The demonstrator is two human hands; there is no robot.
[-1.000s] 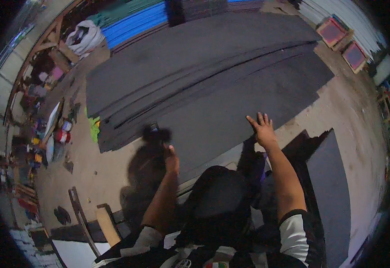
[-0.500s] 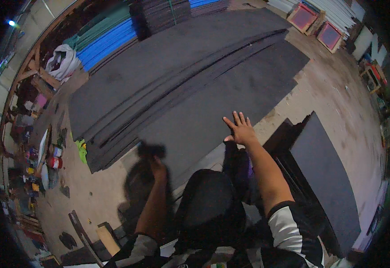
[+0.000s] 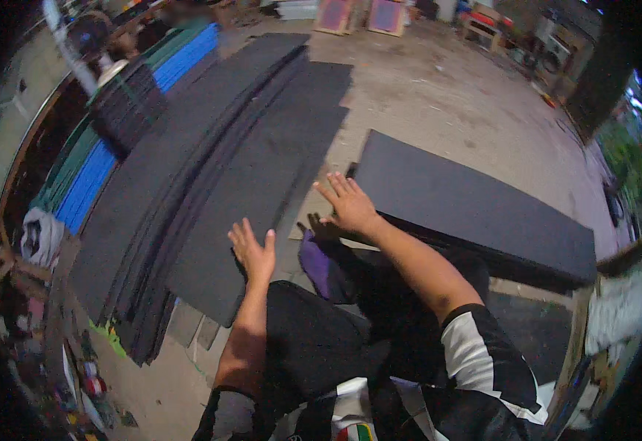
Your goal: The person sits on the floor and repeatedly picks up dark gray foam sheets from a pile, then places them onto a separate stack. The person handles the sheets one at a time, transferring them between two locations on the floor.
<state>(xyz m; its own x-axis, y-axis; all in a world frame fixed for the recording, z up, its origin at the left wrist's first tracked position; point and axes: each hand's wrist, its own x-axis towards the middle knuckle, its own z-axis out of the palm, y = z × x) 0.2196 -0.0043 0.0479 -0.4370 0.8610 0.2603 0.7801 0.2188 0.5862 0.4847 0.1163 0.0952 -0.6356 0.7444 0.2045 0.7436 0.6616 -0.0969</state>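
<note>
1. The dark grey sheet (image 3: 255, 173) is seen flat along the right side of the layered pile (image 3: 167, 132), with its lower end toward the person. It is judged to be broad, thin and matt, probably somewhat flexible and not very slippery; its weight cannot be told.
2. Its bare right long edge would be best taken with both hands set well apart, so that sagging or creasing is limited. The corners could be bent or chipped if lifted alone.
3. The left hand (image 3: 253, 253) is held by that edge with its fingers spread and nothing grasped; whether the surface is touched cannot be told.
4. The right hand (image 3: 352, 206) is held just beside the left end of the dark panel stack (image 3: 468, 187), fingers also fanned out, nothing gripped. The stack's straight-edged panels are judged stiffer and, together, heavy; single ones would be better taken by opposite edges.
5. Between the two, a purple sock (image 3: 315, 266) is seen near the floor (image 3: 424, 95).
6. Beyond the pile's left edge, blue sheets (image 3: 88, 180) are stacked, with a pale sack (image 3: 42, 237) near their lower end.
</note>
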